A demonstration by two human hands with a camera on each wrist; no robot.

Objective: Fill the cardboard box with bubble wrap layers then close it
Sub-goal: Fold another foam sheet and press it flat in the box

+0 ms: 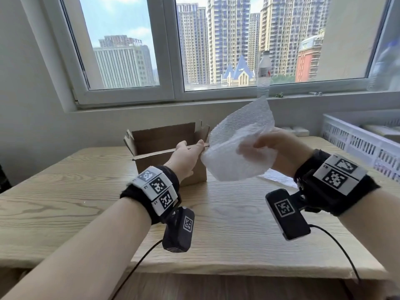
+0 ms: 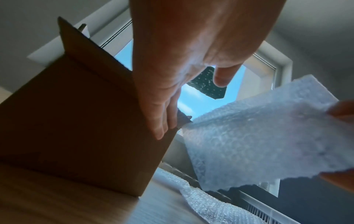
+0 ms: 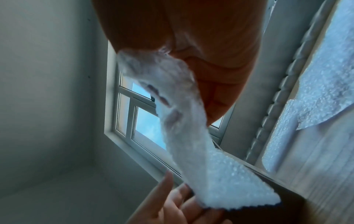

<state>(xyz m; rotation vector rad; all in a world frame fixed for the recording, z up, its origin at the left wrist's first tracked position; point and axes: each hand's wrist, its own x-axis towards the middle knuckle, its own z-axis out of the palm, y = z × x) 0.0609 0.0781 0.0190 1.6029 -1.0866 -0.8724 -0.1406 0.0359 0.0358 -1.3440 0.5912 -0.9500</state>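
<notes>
An open brown cardboard box (image 1: 164,146) stands on the wooden table (image 1: 86,202), its flaps up. My left hand (image 1: 190,151) rests on the box's front rim near the right corner. Its fingers (image 2: 162,121) lie straight against the cardboard (image 2: 76,121), and the thumb (image 2: 222,75) sticks out free. My right hand (image 1: 277,146) grips a bent sheet of white bubble wrap (image 1: 238,146) in the air, just right of the box and above its rim. The sheet (image 3: 206,159) hangs from the right hand's fingers (image 3: 216,72) towards the left hand (image 3: 172,203). The box's inside is hidden.
More bubble wrap (image 1: 279,179) lies flat on the table, right of the box, under the held sheet. A white slotted basket (image 1: 357,146) stands at the right edge. A clear bottle (image 1: 264,70) is on the windowsill behind.
</notes>
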